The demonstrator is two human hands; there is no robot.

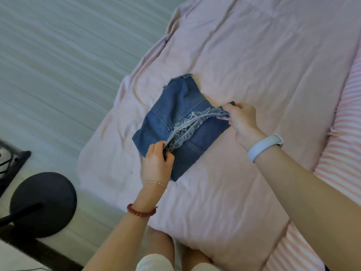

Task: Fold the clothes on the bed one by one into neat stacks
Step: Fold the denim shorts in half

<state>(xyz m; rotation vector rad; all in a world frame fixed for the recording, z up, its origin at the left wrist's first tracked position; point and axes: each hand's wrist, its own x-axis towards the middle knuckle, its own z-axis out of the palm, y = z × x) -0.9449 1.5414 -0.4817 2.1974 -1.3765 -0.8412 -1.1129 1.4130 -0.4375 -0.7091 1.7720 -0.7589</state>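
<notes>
I see both hands, left hand [157,161] and right hand [241,122], pinching the denim shorts' [172,114] frayed hem [190,125] taut between them, probably to fold it over.

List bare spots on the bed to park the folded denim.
Free: the pink sheet beyond the denim garment, toward the far end of the bed; also the near stretch between the two forearms. Crowded: the middle, where the left hand and right hand pinch the frayed hem. A striped cover borders the right side.
</notes>
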